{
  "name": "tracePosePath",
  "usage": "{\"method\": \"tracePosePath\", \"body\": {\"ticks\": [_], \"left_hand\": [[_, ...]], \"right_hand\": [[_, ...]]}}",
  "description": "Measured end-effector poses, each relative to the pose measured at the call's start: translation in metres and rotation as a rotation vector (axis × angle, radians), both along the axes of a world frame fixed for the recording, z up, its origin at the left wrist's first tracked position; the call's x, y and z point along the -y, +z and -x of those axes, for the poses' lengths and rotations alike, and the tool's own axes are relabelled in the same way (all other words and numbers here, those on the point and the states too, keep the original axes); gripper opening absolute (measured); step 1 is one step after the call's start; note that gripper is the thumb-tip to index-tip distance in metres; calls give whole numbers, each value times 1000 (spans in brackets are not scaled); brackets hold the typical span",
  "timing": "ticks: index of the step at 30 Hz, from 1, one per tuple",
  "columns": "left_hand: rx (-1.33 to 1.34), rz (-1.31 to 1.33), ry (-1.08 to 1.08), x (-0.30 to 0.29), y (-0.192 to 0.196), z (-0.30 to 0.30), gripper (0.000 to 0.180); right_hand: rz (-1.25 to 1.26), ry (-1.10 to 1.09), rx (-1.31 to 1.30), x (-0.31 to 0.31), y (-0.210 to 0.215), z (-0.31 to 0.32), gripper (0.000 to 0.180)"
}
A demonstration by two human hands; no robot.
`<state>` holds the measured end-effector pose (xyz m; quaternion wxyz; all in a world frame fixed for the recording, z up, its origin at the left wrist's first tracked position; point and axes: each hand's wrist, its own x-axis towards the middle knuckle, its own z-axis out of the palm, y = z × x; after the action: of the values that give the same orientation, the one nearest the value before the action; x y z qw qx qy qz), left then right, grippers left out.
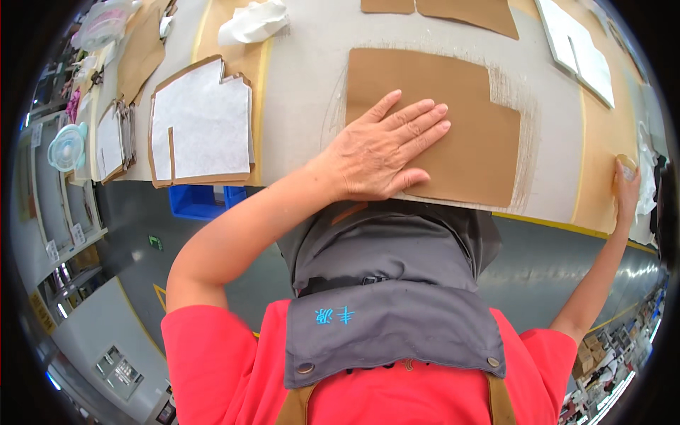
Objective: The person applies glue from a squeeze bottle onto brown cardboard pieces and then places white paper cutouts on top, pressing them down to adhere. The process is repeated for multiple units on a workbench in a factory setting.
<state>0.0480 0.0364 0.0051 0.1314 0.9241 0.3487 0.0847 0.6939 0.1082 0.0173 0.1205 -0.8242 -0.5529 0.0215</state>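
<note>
My left hand [389, 145] lies flat on a brown cut panel [464, 152], palm down, fingers stretched and slightly apart, holding nothing. The panel has a notch at its far right corner and lies at the table's near edge; its material, leather-like or card, I cannot tell for sure. Far off to the right, my right hand [626, 195] reaches out with its fingers around a small yellowish round container [626, 164] at the table's right side. Its contents are too small and distorted to make out.
A stack of white-faced, brown-edged panels [205, 124] lies left, beside a crumpled white cloth [253, 21]. More brown panels [471, 13] lie at the far edge. White panels [577, 53] sit far right. Brush-like streaks [525, 145] mark the tabletop. Below the table stands a blue bin [195, 203].
</note>
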Motion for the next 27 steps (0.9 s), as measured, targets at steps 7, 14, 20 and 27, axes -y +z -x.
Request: {"method": "tracePosePath", "body": {"ticks": [7, 14, 20, 27], "left_hand": [[11, 92, -34, 14, 8, -6, 74], [102, 235, -185, 64, 7, -14, 71], [225, 196, 10, 46, 31, -4, 65], [197, -57, 390, 21, 5, 31, 50]], "right_hand": [[-226, -127, -889, 21, 18, -43, 57], [-476, 196, -1691, 74, 72, 68, 78], [-489, 212, -1936, 94, 78, 207, 87], [-490, 325, -1503, 71, 34, 355, 82]]}}
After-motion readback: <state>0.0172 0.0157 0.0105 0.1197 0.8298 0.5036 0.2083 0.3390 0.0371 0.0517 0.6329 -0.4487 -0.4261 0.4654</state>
